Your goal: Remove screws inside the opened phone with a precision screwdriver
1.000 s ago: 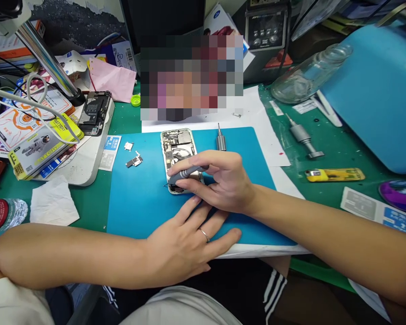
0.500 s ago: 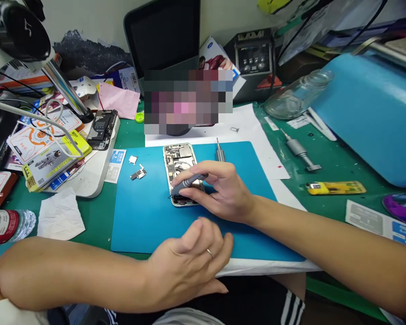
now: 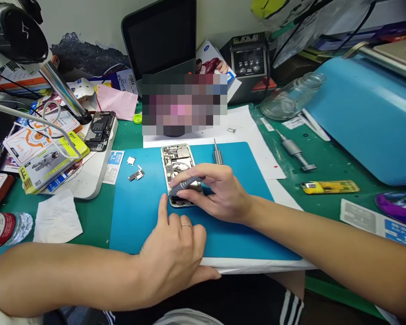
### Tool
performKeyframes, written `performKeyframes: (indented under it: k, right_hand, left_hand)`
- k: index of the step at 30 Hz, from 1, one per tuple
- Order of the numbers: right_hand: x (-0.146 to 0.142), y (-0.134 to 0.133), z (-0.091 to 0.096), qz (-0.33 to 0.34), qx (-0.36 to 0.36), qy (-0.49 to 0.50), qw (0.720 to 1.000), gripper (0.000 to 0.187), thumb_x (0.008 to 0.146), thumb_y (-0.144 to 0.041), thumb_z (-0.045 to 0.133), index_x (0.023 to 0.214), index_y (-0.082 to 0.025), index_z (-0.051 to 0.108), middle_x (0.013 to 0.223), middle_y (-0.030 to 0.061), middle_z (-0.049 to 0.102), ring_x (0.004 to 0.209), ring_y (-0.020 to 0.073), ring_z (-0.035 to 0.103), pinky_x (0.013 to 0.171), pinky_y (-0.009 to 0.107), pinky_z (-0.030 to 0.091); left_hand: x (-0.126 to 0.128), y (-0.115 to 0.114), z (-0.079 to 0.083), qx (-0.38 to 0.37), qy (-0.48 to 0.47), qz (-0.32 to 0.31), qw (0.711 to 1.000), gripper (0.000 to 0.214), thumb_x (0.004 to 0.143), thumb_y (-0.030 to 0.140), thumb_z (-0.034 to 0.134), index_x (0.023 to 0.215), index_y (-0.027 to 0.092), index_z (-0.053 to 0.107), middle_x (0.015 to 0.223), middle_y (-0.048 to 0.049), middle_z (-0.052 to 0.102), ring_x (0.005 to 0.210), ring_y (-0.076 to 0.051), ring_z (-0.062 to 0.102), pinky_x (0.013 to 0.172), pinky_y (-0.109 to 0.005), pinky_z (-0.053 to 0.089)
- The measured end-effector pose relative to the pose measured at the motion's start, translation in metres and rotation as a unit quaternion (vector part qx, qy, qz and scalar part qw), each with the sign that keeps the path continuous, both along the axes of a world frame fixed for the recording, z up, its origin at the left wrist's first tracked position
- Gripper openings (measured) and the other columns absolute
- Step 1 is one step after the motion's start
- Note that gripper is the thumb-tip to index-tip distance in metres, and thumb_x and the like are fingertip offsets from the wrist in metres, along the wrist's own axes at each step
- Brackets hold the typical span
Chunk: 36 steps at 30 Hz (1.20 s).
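Note:
An opened smartphone (image 3: 180, 155) with its inner parts bare lies on the blue mat (image 3: 138, 225). My right hand (image 3: 219, 192) rests over its lower half, thumb and fingers closed on grey tweezers (image 3: 186, 184). Their tips are down near the phone's lower left corner, where the fingers partly hide them. My left hand (image 3: 174, 253) is in front of the phone and holds nothing. Its index finger stretches to the phone's lower left edge while the other fingers are curled. Left of the phone lie a small metal plate (image 3: 131, 160) and a small dark phone part (image 3: 136, 174).
Behind the right hand lies a screwdriver (image 3: 217, 152); a second screwdriver (image 3: 295, 151) is farther right, near a yellow lighter (image 3: 329, 187). A glass jar (image 3: 292, 97) lies on its side. At left are a white crumpled tissue (image 3: 57, 216), a battery box (image 3: 50, 162) and a bottle (image 3: 6, 228).
My left hand has turned and uncurled its index finger, bringing it up to the phone's lower left edge. The right hand keeps its hold on the tweezers. The view has shifted slightly.

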State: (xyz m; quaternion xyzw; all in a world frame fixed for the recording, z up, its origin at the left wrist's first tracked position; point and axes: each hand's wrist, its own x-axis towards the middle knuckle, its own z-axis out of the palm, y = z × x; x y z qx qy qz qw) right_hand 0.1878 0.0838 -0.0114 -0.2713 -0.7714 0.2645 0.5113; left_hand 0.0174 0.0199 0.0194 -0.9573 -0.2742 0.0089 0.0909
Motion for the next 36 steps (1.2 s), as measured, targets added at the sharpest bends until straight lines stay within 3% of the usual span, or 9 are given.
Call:
performKeyframes:
  k: [8, 19, 26, 33, 36]
  right_hand:
    - [0.002, 0.0, 0.007, -0.013, -0.015, -0.047, 0.999, 0.02, 0.091, -0.022, 0.068, 0.11, -0.017, 0.063, 0.099, 0.0077, 0.076, 0.089, 0.0166, 0.076, 0.078, 0.028, 0.066]
    - [0.003, -0.001, 0.008, -0.016, 0.01, -0.023, 1.0, 0.021, 0.091, -0.019, 0.068, 0.111, -0.015, 0.062, 0.1, 0.0094, 0.076, 0.093, 0.016, 0.076, 0.079, 0.027, 0.066]
    - [0.001, 0.001, 0.001, -0.003, 0.034, 0.016, 0.999, 0.037, 0.091, -0.016, 0.067, 0.123, -0.022, 0.049, 0.101, 0.0041, 0.075, 0.092, 0.0146, 0.075, 0.075, 0.026, 0.066]
    - [0.002, 0.001, 0.0, -0.005, 0.047, 0.018, 0.999, 0.043, 0.09, -0.013, 0.067, 0.127, -0.024, 0.047, 0.102, 0.0042, 0.074, 0.094, 0.0147, 0.075, 0.076, 0.025, 0.066]
    - [0.003, 0.002, -0.002, -0.011, 0.084, 0.006, 0.996, 0.047, 0.09, -0.011, 0.066, 0.131, -0.025, 0.046, 0.104, 0.004, 0.074, 0.095, 0.0153, 0.075, 0.078, 0.026, 0.067]
  left_hand:
    - [0.001, 0.007, 0.004, -0.061, 0.022, -0.003, 0.998, 0.069, 0.076, 0.085, 0.056, 0.08, 0.017, 0.057, 0.072, -0.0085, 0.066, 0.072, -0.027, 0.068, 0.104, -0.062, 0.046]
    - [0.0, 0.004, 0.005, -0.072, 0.017, 0.005, 0.997, 0.067, 0.075, 0.082, 0.061, 0.082, 0.016, 0.058, 0.074, -0.0077, 0.066, 0.074, -0.027, 0.067, 0.101, -0.062, 0.049]
    - [0.0, 0.001, 0.009, -0.074, 0.032, 0.014, 0.997, 0.064, 0.077, 0.081, 0.061, 0.082, 0.017, 0.057, 0.076, -0.0067, 0.065, 0.072, -0.025, 0.065, 0.098, -0.061, 0.051]
    - [0.0, -0.002, 0.01, -0.057, 0.037, 0.024, 0.997, 0.064, 0.078, 0.079, 0.062, 0.086, 0.016, 0.058, 0.079, -0.0069, 0.065, 0.071, -0.024, 0.064, 0.092, -0.058, 0.055]
    - [0.001, -0.003, 0.009, -0.045, 0.039, 0.022, 0.998, 0.064, 0.079, 0.079, 0.06, 0.087, 0.016, 0.058, 0.08, -0.0079, 0.066, 0.072, -0.024, 0.064, 0.089, -0.057, 0.057]
